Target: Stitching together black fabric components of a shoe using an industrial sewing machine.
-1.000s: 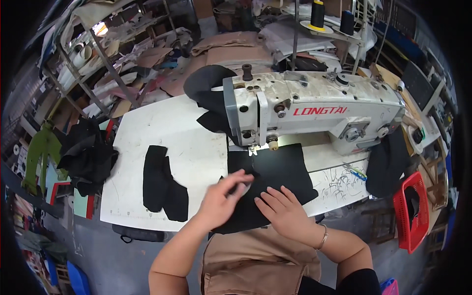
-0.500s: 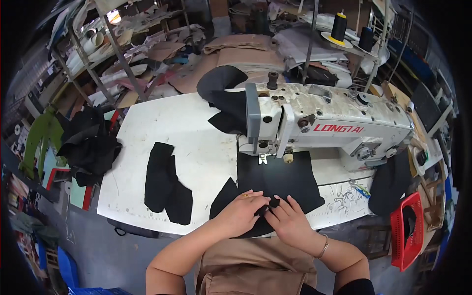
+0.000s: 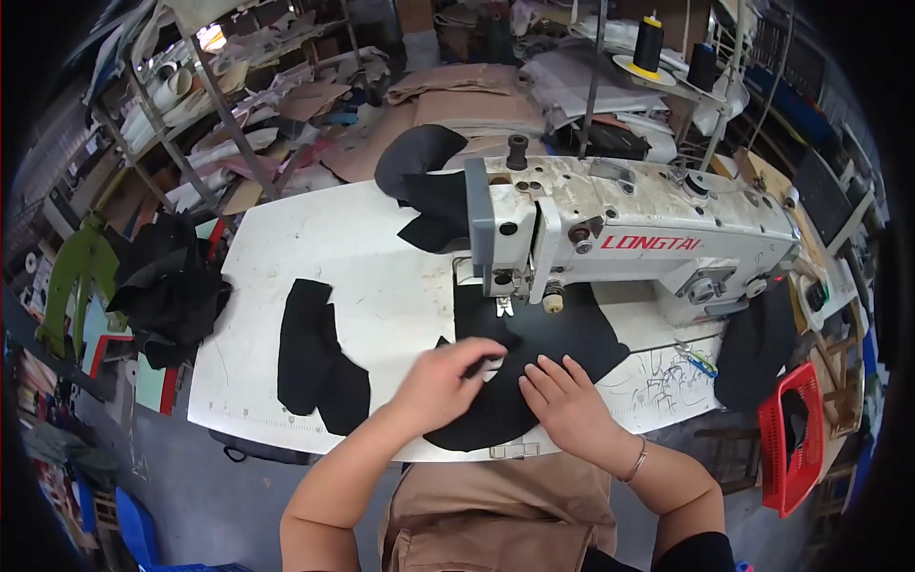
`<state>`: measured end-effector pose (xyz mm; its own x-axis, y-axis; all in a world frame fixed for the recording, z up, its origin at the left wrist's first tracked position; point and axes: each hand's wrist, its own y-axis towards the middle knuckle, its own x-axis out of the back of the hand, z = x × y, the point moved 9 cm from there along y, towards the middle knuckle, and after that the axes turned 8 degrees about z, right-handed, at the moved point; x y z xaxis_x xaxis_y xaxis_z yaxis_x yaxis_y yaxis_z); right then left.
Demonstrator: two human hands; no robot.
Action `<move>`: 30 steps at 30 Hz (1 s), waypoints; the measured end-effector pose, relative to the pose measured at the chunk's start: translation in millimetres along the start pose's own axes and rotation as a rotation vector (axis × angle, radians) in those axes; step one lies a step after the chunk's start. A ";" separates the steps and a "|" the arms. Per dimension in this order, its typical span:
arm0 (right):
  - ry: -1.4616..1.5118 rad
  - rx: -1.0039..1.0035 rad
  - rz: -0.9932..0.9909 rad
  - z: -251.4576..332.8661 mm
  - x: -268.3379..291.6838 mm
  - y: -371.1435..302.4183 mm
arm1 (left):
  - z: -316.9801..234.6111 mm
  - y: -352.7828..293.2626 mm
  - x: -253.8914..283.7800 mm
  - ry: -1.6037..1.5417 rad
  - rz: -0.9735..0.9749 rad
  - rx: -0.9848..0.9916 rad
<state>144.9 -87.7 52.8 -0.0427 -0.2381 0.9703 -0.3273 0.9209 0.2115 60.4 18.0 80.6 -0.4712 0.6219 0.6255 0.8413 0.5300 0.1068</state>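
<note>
A black fabric piece lies under the presser foot of the sewing machine and spreads toward the table's front edge. My left hand is closed at its left side, thumb and forefinger pinching a dark edge of the cloth. A small pale patch shows beside those fingertips; what it is I cannot make out. On the right part of the same cloth my right hand rests flat, fingers stretched out and holding nothing. Farther left, another cut black fabric piece lies on the white table.
More black pieces lie behind the machine head, and a black cloth heap is at the left edge. Snips lie right of the fabric. A red basket stands at the right; thread cones stand above.
My left hand has moved left and up, away from my right hand. The right hand has gone from fingering the cloth's near edge to lying flat. The cloth's near part is spread out more.
</note>
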 end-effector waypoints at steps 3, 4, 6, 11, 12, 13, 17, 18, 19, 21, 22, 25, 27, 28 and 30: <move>-0.051 0.013 0.045 2.7 -1.0 -4.1 | -21.3 -12.2 15.6 0.282 -0.147 -0.212; -0.053 0.000 0.036 4.2 0.2 -4.2 | -23.3 -15.0 5.9 0.348 -0.088 -0.204; -0.055 -0.013 0.022 10.8 3.9 -1.8 | -15.8 -21.6 -33.7 0.547 0.002 -0.211; 0.117 0.007 0.003 20.6 -3.1 -5.1 | -4.6 -24.7 -51.5 0.686 -0.109 -0.208; 0.145 0.009 0.001 19.3 -3.9 -7.4 | 1.0 -24.6 -45.8 0.589 -0.129 -0.199; 0.144 0.011 0.001 17.8 -3.7 -8.9 | 5.2 -25.2 -40.7 0.493 -0.149 -0.190; 0.152 -0.009 -0.001 17.6 -4.9 -12.2 | 1.0 -22.8 -31.6 0.417 -0.157 -0.201; 0.140 -0.024 0.003 18.2 -6.1 -12.0 | -3.4 -23.2 -38.2 0.514 -0.128 -0.232; 0.136 -0.021 -0.003 20.1 -5.0 -11.6 | -6.8 -24.2 -44.4 0.612 -0.098 -0.264; 0.186 -0.057 -0.004 19.6 -4.2 -11.6 | -3.7 -27.1 -43.3 0.581 -0.109 -0.243; 0.183 -0.056 -0.008 20.3 -3.9 -12.3 | -1.2 -27.5 -40.8 0.545 -0.115 -0.219; 0.192 -0.045 -0.013 19.7 -5.5 -13.3 | -3.1 -28.7 -36.7 0.619 -0.091 -0.240; 0.208 -0.058 -0.019 17.6 -6.6 -13.4 | -6.9 -27.6 -39.8 0.693 -0.058 -0.274; 0.208 -0.056 -0.020 18.0 -8.6 -13.5 | -9.1 -28.1 -44.4 0.765 -0.021 -0.307; 0.234 -0.053 -0.027 18.1 -12.7 -13.5 | -7.9 -28.0 -46.8 0.758 -0.016 -0.292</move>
<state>132.8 -102.7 35.5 0.1875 -0.1900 0.9637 -0.2752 0.9317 0.2373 61.0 -30.5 54.5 -0.2636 0.0006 0.9646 0.9206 0.2988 0.2514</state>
